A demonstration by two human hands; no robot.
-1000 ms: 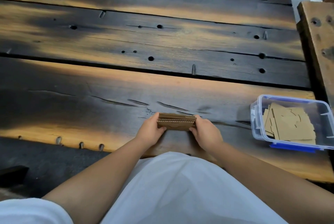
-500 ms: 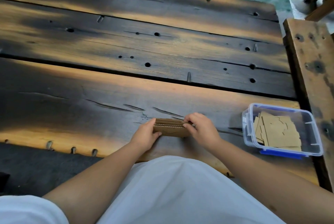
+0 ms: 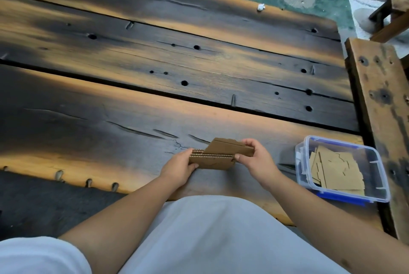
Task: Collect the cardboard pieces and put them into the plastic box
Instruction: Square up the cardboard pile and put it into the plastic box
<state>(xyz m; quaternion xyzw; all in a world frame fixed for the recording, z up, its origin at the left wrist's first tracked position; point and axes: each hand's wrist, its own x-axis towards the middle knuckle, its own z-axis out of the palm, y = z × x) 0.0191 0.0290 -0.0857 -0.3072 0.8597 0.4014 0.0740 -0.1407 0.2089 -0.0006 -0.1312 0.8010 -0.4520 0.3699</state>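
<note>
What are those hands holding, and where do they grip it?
A stack of cardboard pieces: the left hand pinches its left end, the right hand its right end.

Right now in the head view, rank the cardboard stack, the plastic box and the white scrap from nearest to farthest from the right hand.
1. cardboard stack: held in the right hand, at its left.
2. plastic box: on the table at its right.
3. white scrap: at the table's far edge.

Both hands hold a small stack of cardboard pieces (image 3: 218,156) over the dark wooden table (image 3: 132,101), left hand (image 3: 180,168) gripping one end, right hand (image 3: 257,160) the other; the clear plastic box (image 3: 376,163) sits to the right, more cardboard lying flat inside
</note>
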